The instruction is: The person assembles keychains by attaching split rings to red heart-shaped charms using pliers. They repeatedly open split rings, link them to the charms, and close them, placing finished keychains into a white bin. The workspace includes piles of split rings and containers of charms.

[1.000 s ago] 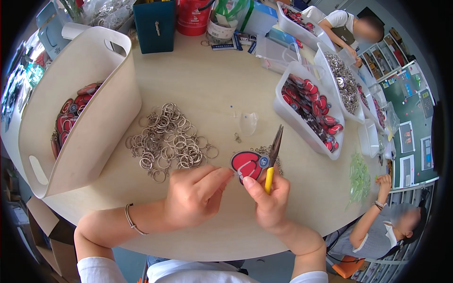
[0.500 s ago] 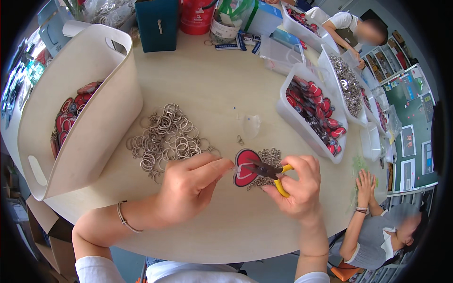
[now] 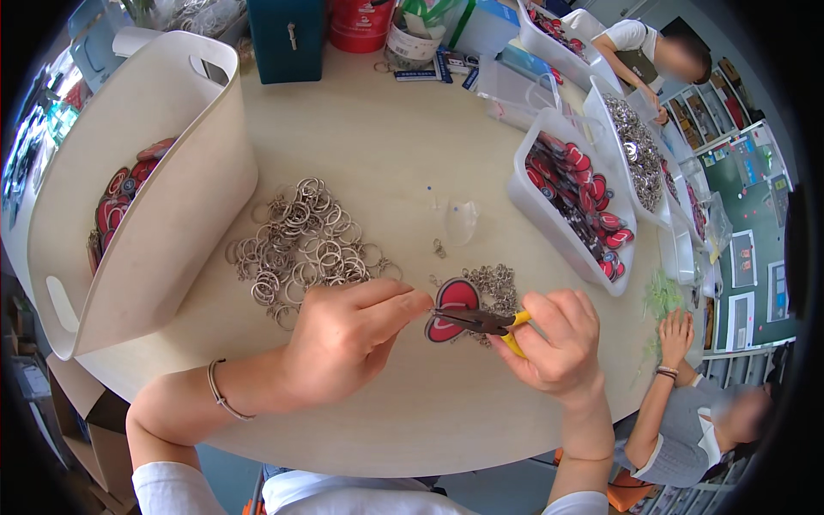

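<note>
My right hand (image 3: 558, 343) is closed round the yellow handles of a pair of pliers (image 3: 485, 321). The dark jaws cross in front of a red oval charm (image 3: 459, 293) with a dark rim and pale lines, their tips reaching its left side. My left hand (image 3: 352, 339) pinches with thumb and forefinger at the charm's left edge, touching the plier tips. Any small link between those fingertips is too small to make out. Behind the charm lies a pile of small metal chain links (image 3: 496, 287). A heap of metal split rings (image 3: 313, 245) lies beyond my left hand.
On the left stands a tall cream bin (image 3: 210, 163) holding red charms. A clear tub of red charms (image 3: 520, 184) and one of metal parts (image 3: 594, 103) stand right. A teal box (image 3: 286, 43) and red bucket (image 3: 360, 26) are at the back. Two people sit along the right.
The pliers' tips have moved left across the charm to my left fingertips. The charm has turned and tilted. My right hand has shifted slightly right; my left hand keeps its pinch.
</note>
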### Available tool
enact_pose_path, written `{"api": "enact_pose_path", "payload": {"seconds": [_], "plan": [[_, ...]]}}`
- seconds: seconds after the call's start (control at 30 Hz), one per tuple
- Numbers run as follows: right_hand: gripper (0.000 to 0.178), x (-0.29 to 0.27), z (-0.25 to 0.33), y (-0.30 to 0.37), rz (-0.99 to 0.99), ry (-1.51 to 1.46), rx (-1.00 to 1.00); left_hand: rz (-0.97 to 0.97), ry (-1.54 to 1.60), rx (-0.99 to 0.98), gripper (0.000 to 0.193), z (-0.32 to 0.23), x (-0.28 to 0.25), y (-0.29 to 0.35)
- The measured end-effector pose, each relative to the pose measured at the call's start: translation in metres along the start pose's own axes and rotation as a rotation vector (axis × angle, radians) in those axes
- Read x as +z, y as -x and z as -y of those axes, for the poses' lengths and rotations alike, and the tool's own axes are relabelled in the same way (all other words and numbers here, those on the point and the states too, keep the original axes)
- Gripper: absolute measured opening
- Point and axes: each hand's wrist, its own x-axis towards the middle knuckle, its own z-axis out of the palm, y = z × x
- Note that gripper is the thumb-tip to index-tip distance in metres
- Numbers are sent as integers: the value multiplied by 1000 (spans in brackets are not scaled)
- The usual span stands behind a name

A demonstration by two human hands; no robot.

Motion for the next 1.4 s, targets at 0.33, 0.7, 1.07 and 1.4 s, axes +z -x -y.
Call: {"api": "enact_pose_path", "payload": {"seconds": [0.33, 0.7, 1.07, 1.4], "plan": [[23, -14, 7, -1, 89, 80, -29, 121, 43, -120, 26, -3, 1, -1], [22, -31, 24, -8, 163, 163, -5, 0, -29, -10, 22, -4, 8, 2], [26, -24, 37, -2, 67, 7, 179, -124, 54, 68, 27, -8, 1, 2], [25, -20, 43, 0, 78, -41, 244, -164, 4, 136, 30, -8, 3, 3]]}}
